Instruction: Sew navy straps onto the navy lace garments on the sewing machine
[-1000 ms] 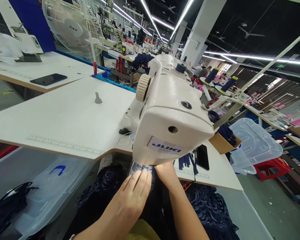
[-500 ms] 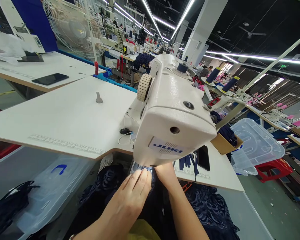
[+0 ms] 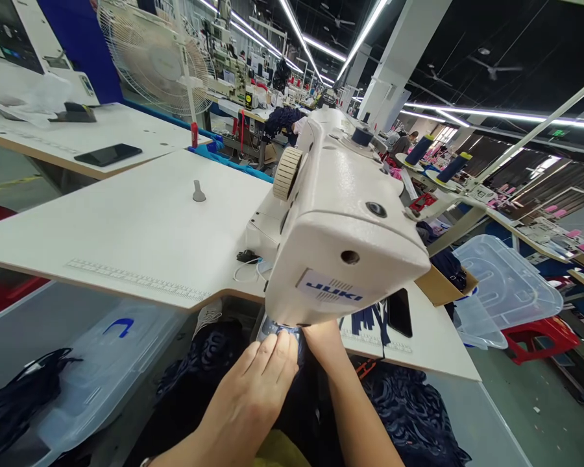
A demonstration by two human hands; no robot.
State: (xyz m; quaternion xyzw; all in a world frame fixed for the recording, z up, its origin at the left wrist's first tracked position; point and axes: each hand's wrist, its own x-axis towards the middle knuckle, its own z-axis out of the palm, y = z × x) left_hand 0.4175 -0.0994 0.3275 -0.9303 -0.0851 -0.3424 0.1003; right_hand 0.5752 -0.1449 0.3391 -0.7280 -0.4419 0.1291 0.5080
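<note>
A white sewing machine point(image 3: 355, 240) marked JUKI stands right in front of me, its head hiding the needle area. My left hand point(image 3: 263, 370) presses its fingers together on dark navy patterned fabric point(image 3: 296, 334) just below the machine head. Its fingertips rest on the cloth near the machine bed. Close beside it, my right hand point(image 3: 324, 340) reaches under the machine head. Its fingers are hidden there, so I cannot see what they touch. More navy fabric point(image 3: 413, 408) hangs in a heap by my right forearm.
A white table point(image 3: 141, 220) spreads left, with a printed ruler along its edge. Navy strips point(image 3: 367, 321) and a black phone point(image 3: 400, 311) lie right of the machine. Clear plastic bins point(image 3: 107, 370) flank me below. A cardboard box point(image 3: 442, 282) and red stool point(image 3: 540, 334) stand at right.
The whole view has shifted slightly, so the machine and table appear a little farther right. Both hands keep nearly the same place at the machine.
</note>
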